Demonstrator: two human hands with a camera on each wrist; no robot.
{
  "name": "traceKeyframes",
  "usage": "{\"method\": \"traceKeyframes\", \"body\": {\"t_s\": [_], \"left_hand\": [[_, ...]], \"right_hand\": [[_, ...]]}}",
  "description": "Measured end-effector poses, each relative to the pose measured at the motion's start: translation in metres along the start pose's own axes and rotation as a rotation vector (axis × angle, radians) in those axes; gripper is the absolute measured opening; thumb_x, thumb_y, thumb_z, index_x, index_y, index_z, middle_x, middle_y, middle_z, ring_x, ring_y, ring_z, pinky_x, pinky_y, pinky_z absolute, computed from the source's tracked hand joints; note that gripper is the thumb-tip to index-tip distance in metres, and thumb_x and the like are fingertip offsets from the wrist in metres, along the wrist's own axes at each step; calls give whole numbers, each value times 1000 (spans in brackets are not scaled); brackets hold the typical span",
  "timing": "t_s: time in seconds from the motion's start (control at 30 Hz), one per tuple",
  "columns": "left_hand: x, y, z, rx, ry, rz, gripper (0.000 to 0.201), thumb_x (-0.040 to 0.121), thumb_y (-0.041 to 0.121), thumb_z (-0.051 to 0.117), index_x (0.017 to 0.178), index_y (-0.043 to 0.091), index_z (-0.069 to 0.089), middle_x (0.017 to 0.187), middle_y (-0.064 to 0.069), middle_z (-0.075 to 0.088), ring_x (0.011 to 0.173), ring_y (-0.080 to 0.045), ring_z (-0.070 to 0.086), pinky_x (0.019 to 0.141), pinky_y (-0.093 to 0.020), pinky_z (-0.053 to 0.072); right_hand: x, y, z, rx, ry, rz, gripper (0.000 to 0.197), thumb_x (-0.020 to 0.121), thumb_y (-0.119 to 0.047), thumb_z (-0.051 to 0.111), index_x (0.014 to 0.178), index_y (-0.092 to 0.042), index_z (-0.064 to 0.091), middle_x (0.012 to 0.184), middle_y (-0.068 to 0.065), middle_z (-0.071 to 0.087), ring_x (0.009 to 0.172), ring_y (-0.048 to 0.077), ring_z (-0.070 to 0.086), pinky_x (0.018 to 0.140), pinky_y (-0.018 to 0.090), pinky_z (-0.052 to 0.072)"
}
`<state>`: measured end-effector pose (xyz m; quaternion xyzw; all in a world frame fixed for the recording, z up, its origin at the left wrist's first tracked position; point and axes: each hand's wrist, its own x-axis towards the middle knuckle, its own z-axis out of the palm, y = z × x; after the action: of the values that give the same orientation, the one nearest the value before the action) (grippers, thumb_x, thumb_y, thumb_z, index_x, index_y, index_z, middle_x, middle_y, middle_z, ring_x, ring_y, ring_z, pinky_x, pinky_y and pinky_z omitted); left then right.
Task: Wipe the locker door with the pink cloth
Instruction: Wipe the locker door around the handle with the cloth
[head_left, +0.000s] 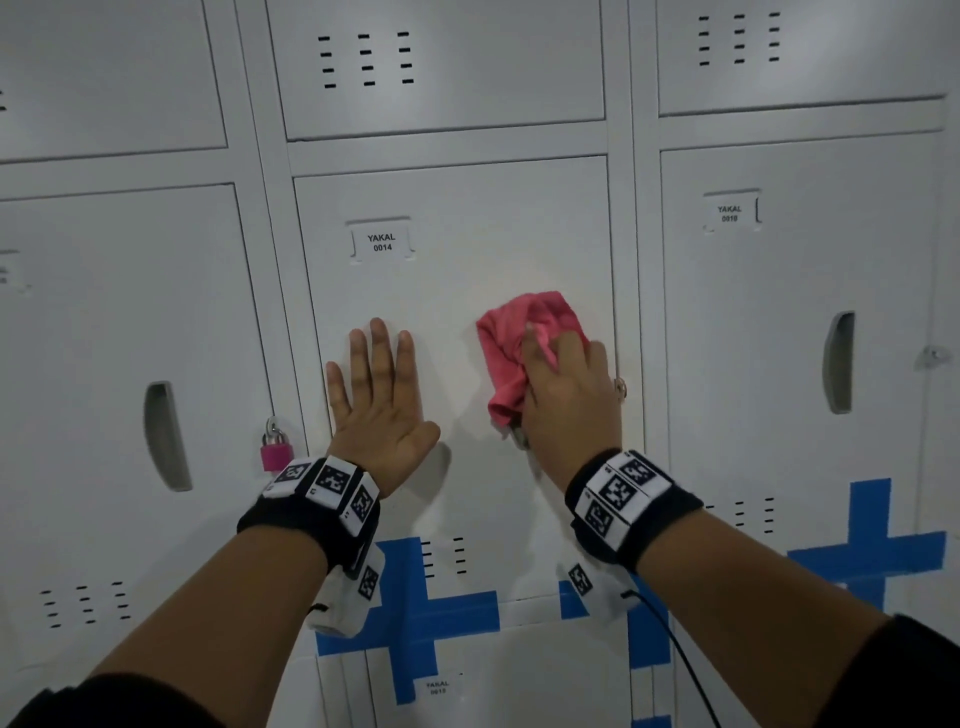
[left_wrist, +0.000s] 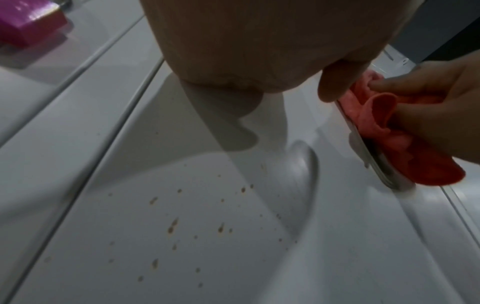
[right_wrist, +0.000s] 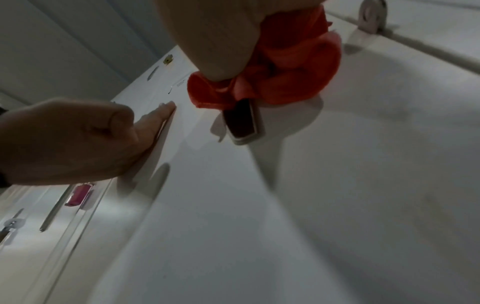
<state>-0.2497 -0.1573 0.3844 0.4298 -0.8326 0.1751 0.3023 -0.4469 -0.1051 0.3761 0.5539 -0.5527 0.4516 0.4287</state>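
Note:
The grey locker door (head_left: 457, 270) labelled YAKAL 0014 fills the middle of the head view. My left hand (head_left: 382, 395) lies flat on its left half, fingers straight and spread. My right hand (head_left: 566, 395) grips the bunched pink cloth (head_left: 511, 343) and presses it against the door's right half, over the recessed handle (right_wrist: 241, 123). In the left wrist view the pink cloth (left_wrist: 389, 131) sits on the handle's edge, and small brown spots (left_wrist: 176, 224) dot the door below my palm. The right wrist view shows the cloth (right_wrist: 285, 67) under my fingers.
A pink padlock (head_left: 275, 449) hangs on the frame left of the door. Neighbouring locker doors (head_left: 795, 312) with handle slots stand on both sides and above. Blue tape crosses (head_left: 415, 618) mark the lower lockers. A black cable (head_left: 685, 670) runs from my right wrist.

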Motion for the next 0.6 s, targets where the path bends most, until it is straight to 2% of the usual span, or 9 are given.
{"method": "traceKeyframes", "body": {"t_s": [0.17, 0.37, 0.47, 0.53, 0.6], "left_hand": [[0, 1, 1, 9, -2, -5, 97, 64, 48, 16, 144, 15, -27, 147, -9, -43, 133, -26, -44, 108, -52, -25], [1, 2, 1, 30, 17, -12, 97, 64, 47, 17, 145, 14, -25, 148, -10, -39, 135, -28, -40, 109, -54, -23], [1, 3, 0, 30, 10, -13, 97, 64, 47, 17, 145, 13, -24, 149, -11, -39, 135, -29, -39, 109, -54, -24], [1, 4, -1, 28, 5, -22, 97, 64, 47, 16, 145, 14, -25, 149, -11, -39, 135, -29, -40, 109, -55, -23], [1, 3, 1, 30, 12, -25, 97, 64, 47, 17, 145, 14, -26, 149, -11, -39, 135, -29, -40, 110, -55, -22]], "right_hand": [[-38, -3, 14, 33, -108, 61, 60, 81, -13, 69, 136, -7, 49, 105, 18, 55, 85, 31, 47, 72, 42, 50], [-82, 0, 13, 95, -232, 6, 63, 74, -7, 74, 134, -7, 52, 101, 16, 55, 83, 29, 47, 67, 40, 52], [-84, 14, 5, 130, -276, -102, 59, 73, -10, 78, 129, -9, 57, 106, 12, 55, 85, 25, 47, 67, 33, 53], [-80, 24, -5, 113, -333, -242, 53, 74, -11, 78, 124, -10, 60, 107, 10, 55, 85, 22, 47, 66, 33, 53], [-64, 30, -21, 129, -314, -284, 42, 79, -18, 75, 119, -9, 63, 103, 10, 56, 84, 23, 48, 67, 31, 52]]}}
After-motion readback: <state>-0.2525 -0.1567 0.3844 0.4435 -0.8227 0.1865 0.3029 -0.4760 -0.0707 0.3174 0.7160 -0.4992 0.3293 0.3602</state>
